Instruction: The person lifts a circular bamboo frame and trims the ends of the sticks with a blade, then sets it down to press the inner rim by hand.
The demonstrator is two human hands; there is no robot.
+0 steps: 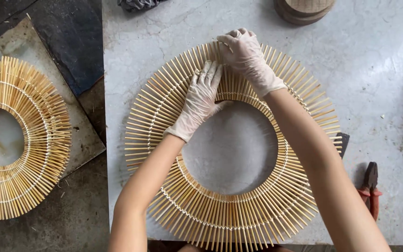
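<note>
Bamboo-stick ring [229,205] lies flat, centred on marble bench [374,84]. Left hand [200,100], gloved, spread flat, pressing sticks at ring's top-left; grip open, nothing enclosed. Right hand [247,57], gloved, fingers curled over sticks at top edge; grip closed on ring sticks. Judgement: step in hand is aligning sticks along top arc; next move calls for steady hold-down, even spacing. Red-handled pliers [371,189] right, untouched. Second ring [19,140] left, well apart.
</note>
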